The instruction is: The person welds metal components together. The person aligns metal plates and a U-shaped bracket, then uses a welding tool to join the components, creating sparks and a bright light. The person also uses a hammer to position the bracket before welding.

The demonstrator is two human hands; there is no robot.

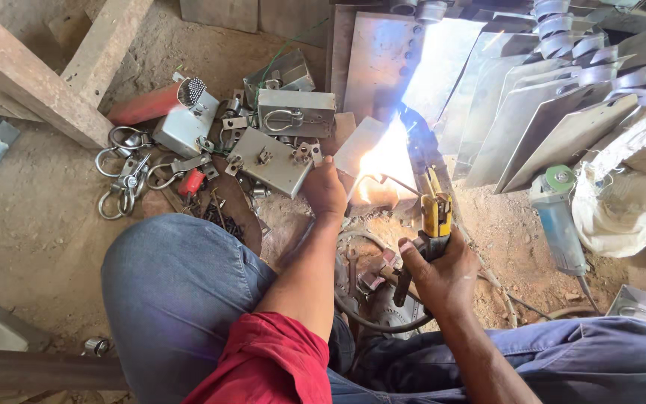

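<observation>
My right hand (441, 273) grips a yellow-and-black welding electrode holder (435, 213), whose rod reaches left to a bright white arc (383, 161). The arc burns on a small metal plate piece (360, 146) lying on the ground. My left hand (325, 188) rests on the near left edge of that piece, fingers closed against it. A black cable (371, 322) loops from the holder down between my knees. Glare hides the weld spot itself.
Metal lock boxes (295, 112), plates and steel shackles (121, 176) lie scattered at left on the dirt floor. A row of leaning metal sheets (540, 120) stands at right. An angle grinder (558, 217) lies beside a white sack (629, 202). Wooden beams (31, 82) cross the upper left.
</observation>
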